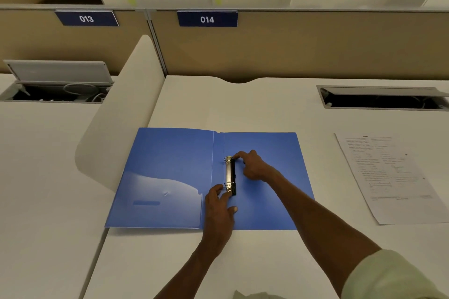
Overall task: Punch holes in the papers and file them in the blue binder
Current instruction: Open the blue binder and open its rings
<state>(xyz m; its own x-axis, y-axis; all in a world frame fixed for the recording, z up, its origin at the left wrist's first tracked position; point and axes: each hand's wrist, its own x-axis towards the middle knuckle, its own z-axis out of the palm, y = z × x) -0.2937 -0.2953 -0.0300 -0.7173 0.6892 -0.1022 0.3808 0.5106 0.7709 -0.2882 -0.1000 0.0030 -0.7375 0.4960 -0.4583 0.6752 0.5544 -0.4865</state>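
- I see the blue binder [170, 177] lying open and flat on the white desk [267, 104], its left cover overhanging the desk's left edge.
- My left hand [220, 206] rests at the near end of the ring mechanism [230, 175], fingers curled onto its near tab.
- My right hand [254, 165] pinches the far end of that mechanism.
- The papers [388, 177] lie flat, well apart to the right.

Blue binder [170, 172] open flat on desk, rings near spine; printed papers [391, 177] well right.
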